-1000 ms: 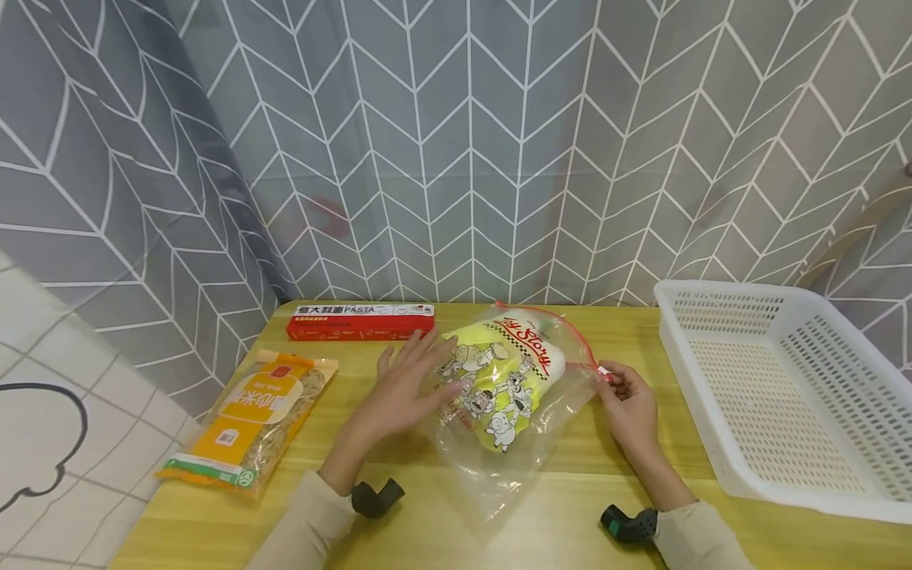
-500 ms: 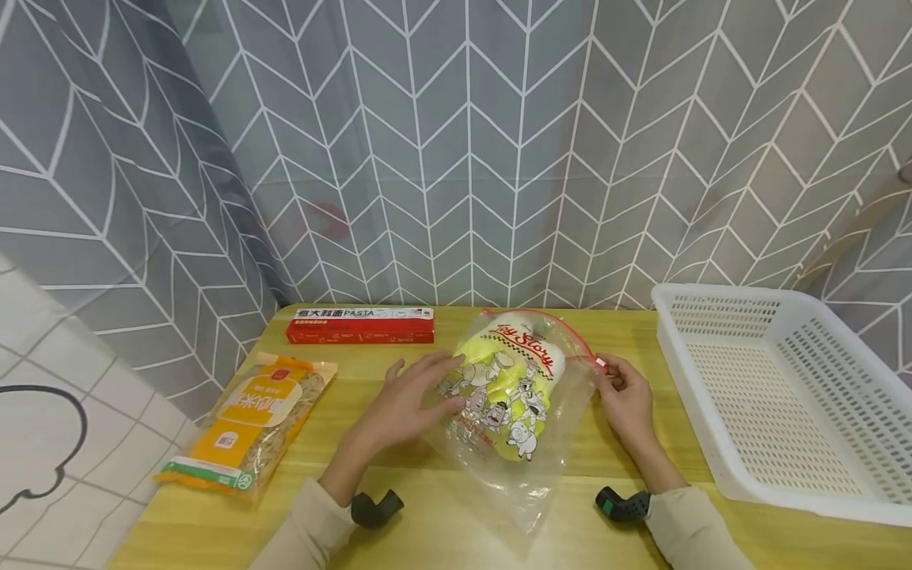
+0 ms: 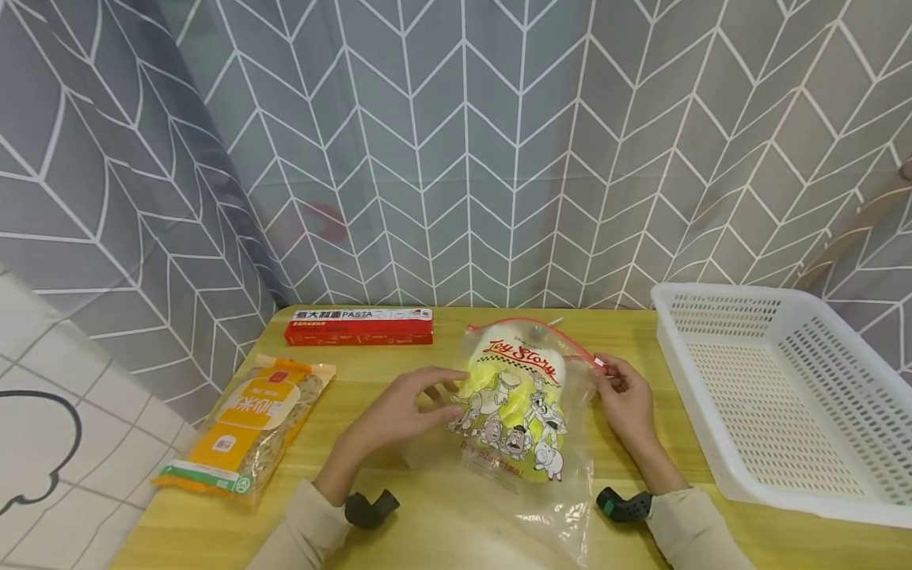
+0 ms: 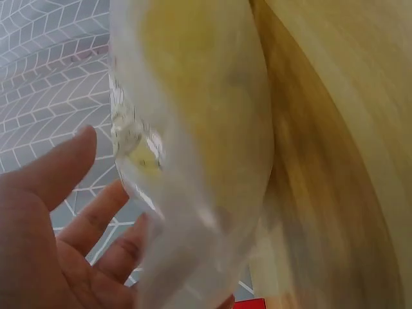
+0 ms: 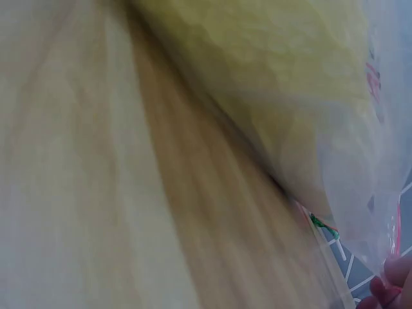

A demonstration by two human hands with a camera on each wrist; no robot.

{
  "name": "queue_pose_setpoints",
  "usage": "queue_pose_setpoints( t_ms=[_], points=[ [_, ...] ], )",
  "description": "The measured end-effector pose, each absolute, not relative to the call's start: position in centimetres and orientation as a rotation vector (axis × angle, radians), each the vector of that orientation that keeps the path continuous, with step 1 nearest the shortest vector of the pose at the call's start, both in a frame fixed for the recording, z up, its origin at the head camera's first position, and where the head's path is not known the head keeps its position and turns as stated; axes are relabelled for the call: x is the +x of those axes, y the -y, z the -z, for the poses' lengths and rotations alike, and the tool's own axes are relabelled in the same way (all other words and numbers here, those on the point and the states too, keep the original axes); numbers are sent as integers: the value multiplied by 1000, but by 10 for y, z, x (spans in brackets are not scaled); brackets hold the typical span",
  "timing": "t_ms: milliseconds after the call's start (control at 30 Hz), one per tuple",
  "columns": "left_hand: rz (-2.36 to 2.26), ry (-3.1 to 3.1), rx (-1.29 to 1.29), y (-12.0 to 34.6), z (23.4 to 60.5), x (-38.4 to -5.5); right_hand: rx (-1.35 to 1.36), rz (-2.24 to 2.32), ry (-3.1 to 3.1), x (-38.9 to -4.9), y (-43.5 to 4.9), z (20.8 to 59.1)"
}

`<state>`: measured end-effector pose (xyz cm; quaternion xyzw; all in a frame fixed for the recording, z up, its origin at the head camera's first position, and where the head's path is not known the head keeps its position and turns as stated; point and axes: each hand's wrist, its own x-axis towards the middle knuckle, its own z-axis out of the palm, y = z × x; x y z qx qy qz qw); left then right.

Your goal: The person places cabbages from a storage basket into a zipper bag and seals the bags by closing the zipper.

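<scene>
A clear zip bag with Toy Story print and a red zip edge stands mid-table, leaning back a little. Inside shows a yellow-green and white bundle whose kind I cannot tell. My right hand pinches the red zip's right end at the bag's upper corner; only its fingertips appear in the right wrist view. At the bag's left side is my left hand, fingers loosely bent and thumb apart. In the left wrist view some of its fingers pass partly behind the plastic.
A red pasta box lies at the table's back edge. To the left lies an orange-labelled food packet. A white slotted basket stands at the right. Behind the table hangs a grey patterned curtain.
The bag has turned so that its print faces me more squarely, its zip's left end coming lower and its bottom swinging right. Both hands stay at its sides, the right still pinching the zip end.
</scene>
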<state>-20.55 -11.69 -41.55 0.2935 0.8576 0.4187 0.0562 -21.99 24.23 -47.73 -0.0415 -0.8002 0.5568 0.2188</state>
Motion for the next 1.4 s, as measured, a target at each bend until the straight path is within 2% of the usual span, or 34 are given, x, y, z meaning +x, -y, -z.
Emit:
queue_pose_setpoints(
  t_ms=[333, 533, 733, 1067, 1233, 1400],
  points=[
    [-1242, -2456, 931, 114, 418, -206, -34, -1790, 2088, -216, -240, 474],
    [-1297, -2561, 928, 113, 424, -206, 21, -1801, 2101, -215, -239, 473],
    [-1233, -2545, 1029, 110, 432, -207, 25, -1848, 2106, -215, -240, 473],
    [-1216, -2534, 1071, 103, 430, -202, 22, -1863, 2122, -212, -241, 475],
    [-1353, -2565, 1016, 102, 437, -204, 44, -1856, 2122, -212, -241, 477],
    [-1518, -2650, 850, 101, 447, -210, 55, -1843, 2129, -214, -241, 477]
  ],
)
